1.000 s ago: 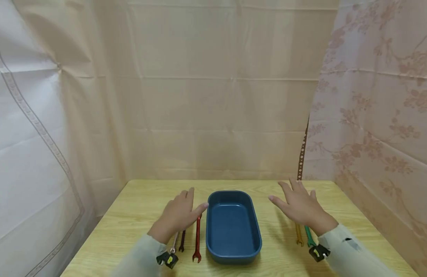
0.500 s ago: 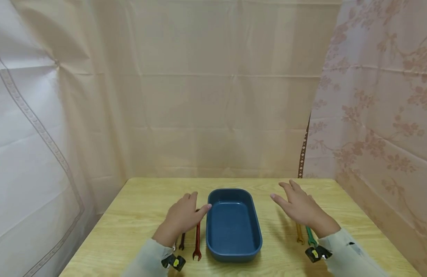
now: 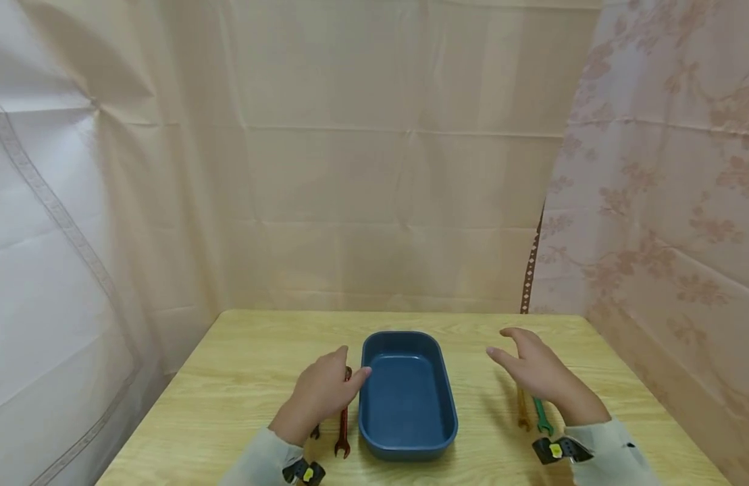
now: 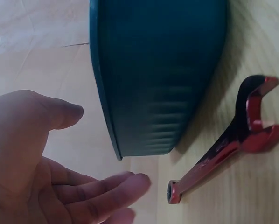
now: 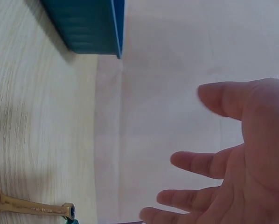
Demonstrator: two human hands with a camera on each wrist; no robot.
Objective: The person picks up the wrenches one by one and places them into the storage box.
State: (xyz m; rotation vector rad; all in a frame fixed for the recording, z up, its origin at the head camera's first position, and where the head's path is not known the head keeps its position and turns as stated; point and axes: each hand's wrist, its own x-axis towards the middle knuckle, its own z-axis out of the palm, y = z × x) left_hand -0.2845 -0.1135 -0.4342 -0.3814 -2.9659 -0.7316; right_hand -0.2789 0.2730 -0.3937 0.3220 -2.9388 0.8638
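My left hand point(image 3: 323, 389) hovers just left of a blue rectangular tray point(image 3: 408, 451), thumb near its rim, fingers apart and holding nothing. Under it lies a red wrench point(image 3: 343, 432), whose open end and ring end both show in the left wrist view point(image 4: 209, 163). A dark wrench point(image 3: 315, 432) is mostly hidden by that hand. My right hand point(image 3: 541, 368) is held above the table right of the tray, its fingers spread and relaxed in the right wrist view. Beneath it lie a gold wrench point(image 3: 523, 413) and a green wrench point(image 3: 542, 418), partly covered by the hand.
The light wood table point(image 3: 265, 344) reaches back to a beige curtain point(image 3: 380, 202). White cloth point(image 3: 40, 270) hangs on the left and floral cloth point(image 3: 666, 202) on the right. The tray stands between the two groups of wrenches.
My left hand has shifted slightly right and down, covering more of the wrenches below it. The right hand has drawn a little right and nearer, its fingers bending down. The wrenches and tray stay put.
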